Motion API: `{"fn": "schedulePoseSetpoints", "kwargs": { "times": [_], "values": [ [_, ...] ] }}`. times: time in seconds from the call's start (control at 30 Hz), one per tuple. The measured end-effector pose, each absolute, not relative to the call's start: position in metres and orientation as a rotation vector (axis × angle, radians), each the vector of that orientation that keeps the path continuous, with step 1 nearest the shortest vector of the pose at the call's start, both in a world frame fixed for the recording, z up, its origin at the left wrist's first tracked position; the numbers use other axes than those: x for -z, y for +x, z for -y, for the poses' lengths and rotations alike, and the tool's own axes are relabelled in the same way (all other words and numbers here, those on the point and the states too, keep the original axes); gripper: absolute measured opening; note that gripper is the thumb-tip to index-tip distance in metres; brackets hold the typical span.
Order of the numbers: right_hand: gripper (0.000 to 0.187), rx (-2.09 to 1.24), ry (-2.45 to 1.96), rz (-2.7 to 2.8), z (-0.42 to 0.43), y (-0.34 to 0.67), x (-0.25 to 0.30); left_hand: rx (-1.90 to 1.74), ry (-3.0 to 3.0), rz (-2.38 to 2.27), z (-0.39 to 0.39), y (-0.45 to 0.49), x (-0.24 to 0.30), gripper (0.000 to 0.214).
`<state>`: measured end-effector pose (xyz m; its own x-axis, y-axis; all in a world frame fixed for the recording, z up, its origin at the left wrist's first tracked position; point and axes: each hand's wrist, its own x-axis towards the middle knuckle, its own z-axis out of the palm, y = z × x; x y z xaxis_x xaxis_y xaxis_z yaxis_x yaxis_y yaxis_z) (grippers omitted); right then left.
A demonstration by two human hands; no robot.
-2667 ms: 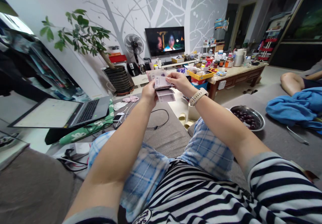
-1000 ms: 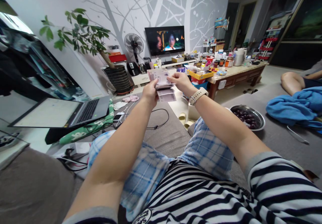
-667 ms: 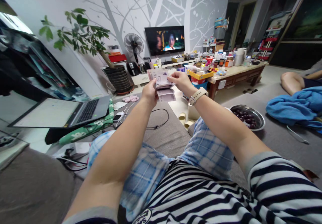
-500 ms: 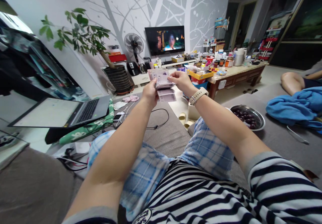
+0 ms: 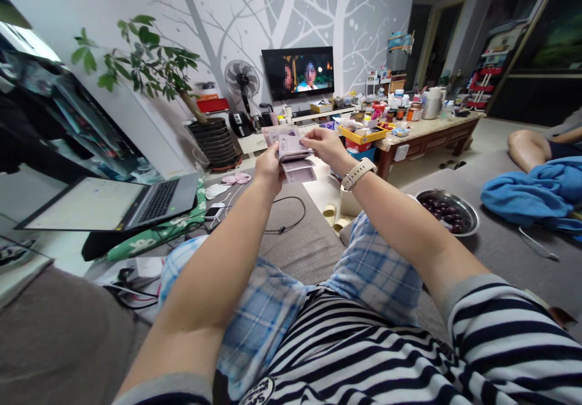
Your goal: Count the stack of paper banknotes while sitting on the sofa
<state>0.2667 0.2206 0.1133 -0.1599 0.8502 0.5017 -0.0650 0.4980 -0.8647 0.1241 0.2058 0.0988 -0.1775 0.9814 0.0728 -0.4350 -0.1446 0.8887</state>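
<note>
Left hand [image 5: 270, 171]: fingers clamped around a wad of banknotes [image 5: 291, 148], gripping firm!
Right hand [image 5: 324, 149]: fingers pinching the wad's top edge from the other side.
Wad: up in the air, above the lap, notes fanning downward.
Right wrist: pale strap watch [image 5: 357, 174].
Out wide: laptop [image 5: 109, 205] left, steel bowl of dark fruit [image 5: 448, 212] right, cluttered worktop [image 5: 422, 144] ahead!

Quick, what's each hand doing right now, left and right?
Left hand: closed, holding a wad of banknotes.
Right hand: closed, pinching the edge of the same wad of banknotes.
</note>
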Motion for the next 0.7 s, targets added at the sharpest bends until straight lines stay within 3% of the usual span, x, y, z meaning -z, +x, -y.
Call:
{"fn": "schedulePoseSetpoints", "kwargs": {
  "times": [0.23,0.7],
  "values": [
    [0.02,-0.992,-0.693,1.538,-0.2183,0.2656,-0.1143,-1.557,0.861,-0.871,-0.2041,0.1248,-0.099,0.041],
    [0.03,-1.057,-0.693,1.574,-0.2148,0.2663,-0.1159,-1.59,0.866,-0.929,-0.204,0.125,-0.101,0.028]
  ]
}}
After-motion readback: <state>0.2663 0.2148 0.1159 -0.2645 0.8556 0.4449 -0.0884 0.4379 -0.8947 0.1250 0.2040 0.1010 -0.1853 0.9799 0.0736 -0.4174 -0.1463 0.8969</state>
